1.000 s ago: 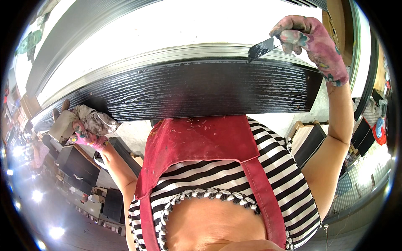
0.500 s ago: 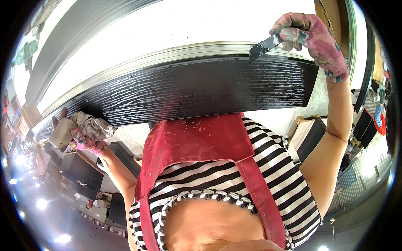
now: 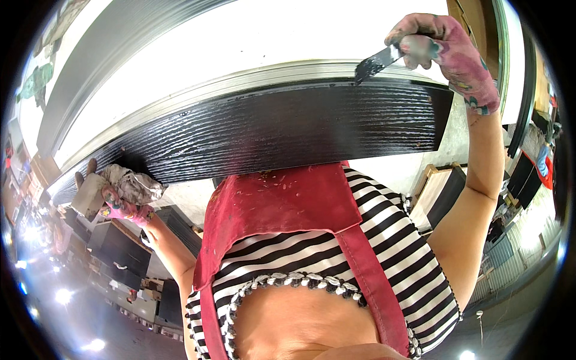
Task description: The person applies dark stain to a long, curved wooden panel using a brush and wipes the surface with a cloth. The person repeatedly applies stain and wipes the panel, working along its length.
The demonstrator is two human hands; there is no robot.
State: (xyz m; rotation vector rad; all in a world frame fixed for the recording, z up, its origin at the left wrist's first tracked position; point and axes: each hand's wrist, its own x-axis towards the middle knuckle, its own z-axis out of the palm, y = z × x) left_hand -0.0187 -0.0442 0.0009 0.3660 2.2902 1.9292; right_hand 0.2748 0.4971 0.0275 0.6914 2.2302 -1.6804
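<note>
The gloved right hand (image 3: 443,53) has its fingers pinched narrow around a small scraper (image 3: 373,66), whose dark, smeared blade slants down and to the left of them. The long black wood-grain board (image 3: 288,123) lies below and to the left of those fingers, its far edge just under the blade tip; whether the tip touches it, I cannot tell. Beyond that edge runs a pale ridged strip (image 3: 234,87). The left hand (image 3: 123,207) sits near the board's left end, its fingers closed around a crumpled cloth (image 3: 137,183) and a flat grey piece (image 3: 88,198). To work that edge well, I would judge, lay the blade nearly flat, press lightly and evenly, and follow the grain so the corner does not gouge. Keeping the cloth within the left fingers should make wiping a loaded blade quick.
</note>
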